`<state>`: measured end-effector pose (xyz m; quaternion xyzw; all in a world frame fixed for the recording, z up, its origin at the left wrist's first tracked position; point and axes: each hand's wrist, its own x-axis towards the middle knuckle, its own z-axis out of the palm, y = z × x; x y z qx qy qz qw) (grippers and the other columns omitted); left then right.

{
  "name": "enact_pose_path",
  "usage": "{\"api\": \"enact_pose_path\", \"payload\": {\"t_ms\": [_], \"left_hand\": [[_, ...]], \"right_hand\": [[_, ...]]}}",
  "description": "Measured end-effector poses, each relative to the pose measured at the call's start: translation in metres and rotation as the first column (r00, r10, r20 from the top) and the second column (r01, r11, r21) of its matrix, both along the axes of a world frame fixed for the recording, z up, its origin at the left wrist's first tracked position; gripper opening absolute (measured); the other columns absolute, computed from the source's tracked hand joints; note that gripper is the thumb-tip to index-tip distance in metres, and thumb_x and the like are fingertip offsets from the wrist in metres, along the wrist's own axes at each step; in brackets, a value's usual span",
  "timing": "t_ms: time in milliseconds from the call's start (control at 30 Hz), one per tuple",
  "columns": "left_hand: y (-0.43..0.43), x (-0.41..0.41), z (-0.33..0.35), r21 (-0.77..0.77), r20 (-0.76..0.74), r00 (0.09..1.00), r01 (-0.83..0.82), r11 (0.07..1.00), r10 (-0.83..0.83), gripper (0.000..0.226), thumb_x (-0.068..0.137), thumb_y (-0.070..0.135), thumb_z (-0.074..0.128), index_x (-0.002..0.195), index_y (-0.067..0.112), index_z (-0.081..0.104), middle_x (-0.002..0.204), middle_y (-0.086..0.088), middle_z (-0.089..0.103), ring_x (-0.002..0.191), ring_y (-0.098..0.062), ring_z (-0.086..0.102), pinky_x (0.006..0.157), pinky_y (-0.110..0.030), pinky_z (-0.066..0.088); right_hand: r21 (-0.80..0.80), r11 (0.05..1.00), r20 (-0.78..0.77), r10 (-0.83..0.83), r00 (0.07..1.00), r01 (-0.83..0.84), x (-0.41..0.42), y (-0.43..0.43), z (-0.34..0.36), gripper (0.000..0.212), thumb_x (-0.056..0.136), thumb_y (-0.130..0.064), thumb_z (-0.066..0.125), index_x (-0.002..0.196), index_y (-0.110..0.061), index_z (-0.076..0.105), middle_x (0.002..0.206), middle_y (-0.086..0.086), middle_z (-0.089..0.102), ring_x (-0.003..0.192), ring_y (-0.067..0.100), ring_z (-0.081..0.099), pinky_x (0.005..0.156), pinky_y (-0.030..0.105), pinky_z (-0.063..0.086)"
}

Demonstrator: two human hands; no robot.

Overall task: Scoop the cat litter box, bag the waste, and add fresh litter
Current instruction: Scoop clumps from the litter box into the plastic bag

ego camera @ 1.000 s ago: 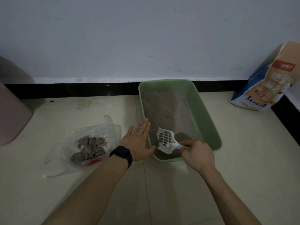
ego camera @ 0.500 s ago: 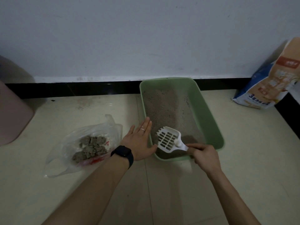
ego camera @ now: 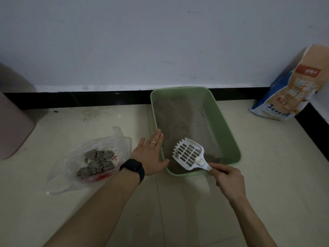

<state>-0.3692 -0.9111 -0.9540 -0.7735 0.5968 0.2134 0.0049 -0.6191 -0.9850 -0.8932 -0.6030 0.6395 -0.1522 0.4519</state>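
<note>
The right hand (ego camera: 228, 180) is gripping the handle of the white scoop (ego camera: 188, 154), holding its slotted head just above the litter (ego camera: 178, 118) at the near end of the green litter box (ego camera: 229, 139), whose long axis is running away from the person toward the wall (ego camera: 160, 41). The left hand (ego camera: 151, 154) is resting flat, fingers straight and holding nothing, along the box's left rim, sitting between the scoop and the plastic bag (ego camera: 85, 157) of clumps (ego camera: 96, 163) lying on the floor (ego camera: 267, 175) to the left. By my judgement, any load is going to need carrying leftward across that rim and hand, while the sack of fresh litter (ego camera: 288, 91) is leaning well apart at the far right.
</note>
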Motion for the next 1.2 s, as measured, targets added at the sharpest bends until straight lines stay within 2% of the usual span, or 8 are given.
{"api": "enact_pose_path", "payload": {"t_ms": [67,200,367,467,733,933,1100,1200], "left_hand": [[0.0,0.0,0.0,0.001,-0.003,1.0,0.001,1.0,-0.001,0.095,0.092,0.066,0.033,0.153,0.017,-0.02,0.158,0.003,-0.032,0.149,-0.011,-0.015,0.122,-0.041,-0.003],[0.002,0.0,0.0,-0.008,0.01,1.0,-0.001,1.0,0.001,0.094,0.093,0.067,0.032,0.153,0.017,-0.02,0.158,0.002,-0.031,0.149,-0.013,-0.016,0.122,-0.041,-0.004],[0.002,0.001,-0.001,-0.033,0.019,1.0,-0.012,0.999,0.013,0.093,0.093,0.066,0.031,0.153,0.018,-0.021,0.158,0.004,-0.031,0.148,-0.011,-0.019,0.121,-0.039,-0.008],[-0.005,0.003,-0.002,-0.049,0.02,0.997,-0.072,0.996,0.073,0.091,0.094,0.064,0.031,0.152,0.017,-0.022,0.158,0.004,-0.03,0.148,-0.012,-0.021,0.12,-0.039,-0.009],[-0.013,-0.003,-0.009,-0.073,0.029,0.986,-0.159,0.985,0.161,0.083,0.099,0.057,0.022,0.145,0.015,-0.032,0.152,0.002,-0.038,0.147,-0.013,-0.024,0.121,-0.039,-0.011],[-0.013,-0.003,-0.012,-0.072,0.057,0.985,-0.158,0.985,0.163,0.084,0.098,0.059,0.021,0.143,0.016,-0.035,0.153,0.001,-0.038,0.147,-0.013,-0.024,0.119,-0.038,-0.014],[-0.014,-0.003,-0.013,-0.053,0.053,0.988,-0.144,0.988,0.147,0.086,0.097,0.059,0.022,0.147,0.014,-0.032,0.155,0.0,-0.035,0.148,-0.014,-0.021,0.121,-0.041,-0.01],[-0.014,-0.003,-0.015,-0.054,0.05,0.988,-0.141,0.989,0.144,0.085,0.097,0.059,0.022,0.148,0.014,-0.03,0.156,0.001,-0.034,0.148,-0.014,-0.019,0.121,-0.041,-0.009]], "right_hand": [[-0.061,0.998,-0.076,0.024,0.997,-0.029,-0.002,0.0,0.0,0.009,0.077,-0.044,0.074,0.082,-0.051,0.075,0.082,-0.019,0.074,0.077,0.006,0.066,0.071,0.025,0.049],[-0.209,0.951,-0.374,0.139,0.917,-0.23,0.001,-0.001,0.001,0.028,0.086,-0.03,0.064,0.108,-0.045,0.071,0.106,-0.01,0.073,0.098,0.019,0.066,0.074,0.026,0.045],[-0.372,0.841,-0.499,0.176,0.848,-0.393,0.019,-0.018,0.01,0.034,0.089,-0.024,0.062,0.117,-0.042,0.068,0.114,-0.01,0.069,0.1,0.022,0.066,0.072,0.026,0.042],[-0.446,0.718,-0.588,0.216,0.78,-0.535,0.032,-0.041,0.008,0.041,0.087,-0.015,0.062,0.124,-0.03,0.067,0.111,-0.003,0.071,0.091,0.025,0.066,0.074,0.031,0.048],[-0.359,0.551,-0.823,0.193,0.533,-0.754,0.109,-0.098,0.015,0.04,0.095,-0.016,0.052,0.135,-0.021,0.053,0.119,0.002,0.065,0.102,0.021,0.058,0.082,0.032,0.041],[-0.251,0.512,-0.886,0.22,0.408,-0.821,0.177,-0.132,0.009,0.017,0.094,-0.02,0.054,0.109,-0.018,0.063,0.106,0.006,0.067,0.101,0.026,0.058,0.086,0.037,0.043],[-0.117,0.595,-0.766,0.455,0.453,-0.795,0.214,-0.143,-0.007,0.044,0.089,-0.033,0.067,0.128,-0.013,0.063,0.123,0.011,0.06,0.111,0.032,0.06,0.092,0.04,0.051],[-0.058,0.509,-0.82,0.467,0.332,-0.859,0.208,-0.131,-0.009,0.043,0.091,-0.033,0.065,0.129,-0.013,0.062,0.122,0.011,0.062,0.108,0.031,0.063,0.086,0.038,0.052]]}}
